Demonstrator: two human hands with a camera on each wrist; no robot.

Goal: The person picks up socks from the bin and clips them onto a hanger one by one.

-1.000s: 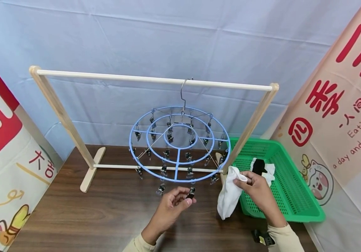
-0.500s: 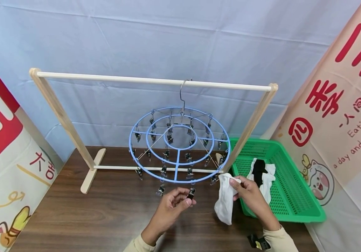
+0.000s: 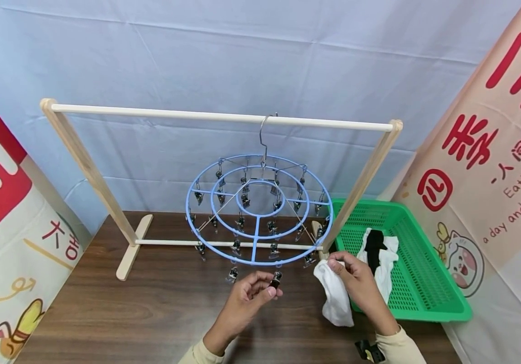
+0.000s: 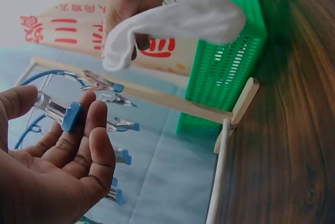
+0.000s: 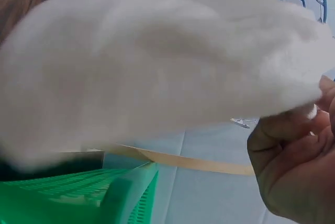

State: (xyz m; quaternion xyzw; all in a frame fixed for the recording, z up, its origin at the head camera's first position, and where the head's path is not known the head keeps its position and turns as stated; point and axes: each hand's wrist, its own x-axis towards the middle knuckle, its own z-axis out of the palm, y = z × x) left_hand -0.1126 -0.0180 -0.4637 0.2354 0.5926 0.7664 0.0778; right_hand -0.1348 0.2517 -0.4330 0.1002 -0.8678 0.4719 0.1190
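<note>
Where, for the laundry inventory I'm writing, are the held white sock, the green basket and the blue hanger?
White sock (image 4: 180,21): left wrist view, middle of the fabric.
Green basket (image 3: 442,314): head view, front rim.
Blue hanger (image 3: 256,236): head view, where a spoke meets the middle ring.

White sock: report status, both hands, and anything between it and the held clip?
Left hand pinching a hanger clip. Right hand holding white sock by its upper end, not yet clipped. Nothing visible between sock and clip.

A pale blue cloth (image 3: 164,60) backs a brown wooden table (image 3: 105,313) between printed banners (image 3: 487,182).
</note>
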